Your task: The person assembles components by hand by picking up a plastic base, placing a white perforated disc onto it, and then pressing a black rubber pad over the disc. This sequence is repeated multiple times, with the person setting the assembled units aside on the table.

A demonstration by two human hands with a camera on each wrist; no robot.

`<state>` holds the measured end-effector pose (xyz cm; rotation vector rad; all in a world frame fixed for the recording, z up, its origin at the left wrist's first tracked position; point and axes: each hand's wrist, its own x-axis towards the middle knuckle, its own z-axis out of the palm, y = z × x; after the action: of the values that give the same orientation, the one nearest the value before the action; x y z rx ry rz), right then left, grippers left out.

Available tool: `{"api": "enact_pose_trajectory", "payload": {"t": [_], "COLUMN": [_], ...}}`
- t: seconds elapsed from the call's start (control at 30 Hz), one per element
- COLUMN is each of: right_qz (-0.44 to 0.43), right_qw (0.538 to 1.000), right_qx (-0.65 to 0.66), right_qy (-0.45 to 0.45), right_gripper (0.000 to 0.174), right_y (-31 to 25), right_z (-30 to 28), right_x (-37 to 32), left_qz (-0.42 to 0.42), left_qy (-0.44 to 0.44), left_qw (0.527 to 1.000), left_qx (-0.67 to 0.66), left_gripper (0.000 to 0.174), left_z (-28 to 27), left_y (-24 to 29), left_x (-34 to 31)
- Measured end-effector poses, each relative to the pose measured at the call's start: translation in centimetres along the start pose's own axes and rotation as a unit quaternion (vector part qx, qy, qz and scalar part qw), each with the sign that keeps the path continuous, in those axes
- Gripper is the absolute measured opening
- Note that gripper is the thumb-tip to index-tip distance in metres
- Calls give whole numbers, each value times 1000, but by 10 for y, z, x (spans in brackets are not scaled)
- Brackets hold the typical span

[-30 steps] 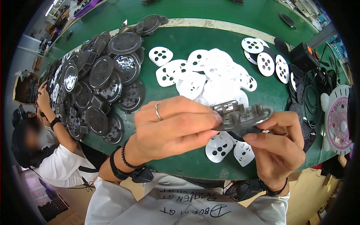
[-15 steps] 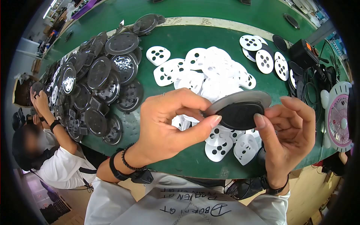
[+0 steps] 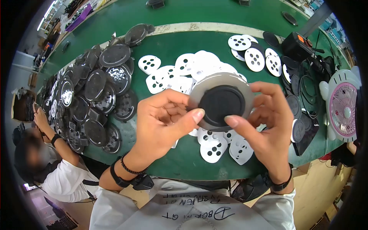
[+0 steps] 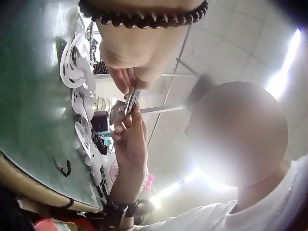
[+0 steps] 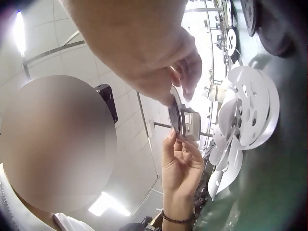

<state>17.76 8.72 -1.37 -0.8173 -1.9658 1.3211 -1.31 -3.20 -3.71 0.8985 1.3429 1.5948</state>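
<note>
Both hands hold up one round grey translucent part (image 3: 197, 92) with a black disc (image 3: 220, 105) on the face turned to the head camera. The left hand (image 3: 161, 120) pinches its left rim between thumb and fingers. On the other side the right hand (image 3: 268, 122) grips the right edge, its thumb lying on the black disc. In the right wrist view a boxy block (image 5: 192, 126) stands out from the back of the part. Behind and below the hands lie white sheets with holes (image 3: 213, 150), partly hidden by the part.
Many dark round parts (image 3: 95, 86) are heaped on the left of the green table (image 3: 172, 168). White discs (image 3: 254, 59), a black box (image 3: 297, 46), cables and a pink fan (image 3: 342, 105) are at the right. Another person (image 3: 63, 178) sits at far left.
The part has turned so its black disc faces the head camera more squarely, and it has moved left with both hands. The right thumb now lies on the disc's lower part.
</note>
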Motion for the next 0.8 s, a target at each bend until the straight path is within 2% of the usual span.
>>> {"api": "enact_pose_trajectory", "payload": {"t": [0.03,0.07,0.13,0.2,0.23,0.27,0.3,0.33,0.37,0.4,0.43,0.53,0.57,0.6,0.63,0.67,0.7,0.73,0.8], "right_qz": [49,42,-52,-46,-44,-42,-47,-80,-113,-114,-111,-84,-70,-56,-79,-82,-47,-10,-54], "right_qw": [999,999,994,979,969,956,954,939,918,919,907,894,905,916,916,917,981,999,985], "right_qx": [8,6,-13,-70,-133,-194,-197,-264,-328,-329,-364,-412,-393,-373,-372,-370,-172,34,162], "right_qy": [-21,-15,94,187,203,218,219,206,195,187,182,154,146,135,126,123,77,23,15], "right_gripper": [46,46,38,36,36,36,36,36,36,38,40,45,46,46,44,44,41,38,41], "right_y": [-5,-5,10,24,35,46,55,64,71,76,80,81,74,68,67,66,64,57,35], "right_z": [-2,-4,-8,-27,-39,-48,-54,-58,-59,-55,-51,-44,-44,-43,-44,-45,-45,-40,-21], "right_x": [0,2,17,38,47,54,60,65,70,75,78,75,74,74,75,74,72,69,52], "left_qz": [-15,-8,-38,0,46,54,78,83,52,22,25,38,38,89,139,139,134,129,85], "left_qy": [18,13,69,117,105,94,77,77,98,118,102,106,108,86,64,69,18,-30,-51], "left_qw": [1000,1000,997,993,993,993,993,992,993,992,994,992,992,988,980,979,981,980,987], "left_qx": [-16,-16,-15,-27,-42,-42,-53,-56,-50,-45,-10,58,58,94,129,131,140,151,125], "left_gripper": [15,15,18,23,25,30,40,40,43,46,55,48,48,45,43,43,41,40,32], "left_z": [4,4,3,-1,-8,-16,-14,-17,-21,-23,-15,10,12,12,13,13,14,15,23], "left_y": [2,4,10,21,24,30,40,38,28,23,21,16,14,11,10,9,10,10,12], "left_x": [1,4,16,45,68,94,117,130,143,150,139,97,87,78,71,66,62,58,44]}}
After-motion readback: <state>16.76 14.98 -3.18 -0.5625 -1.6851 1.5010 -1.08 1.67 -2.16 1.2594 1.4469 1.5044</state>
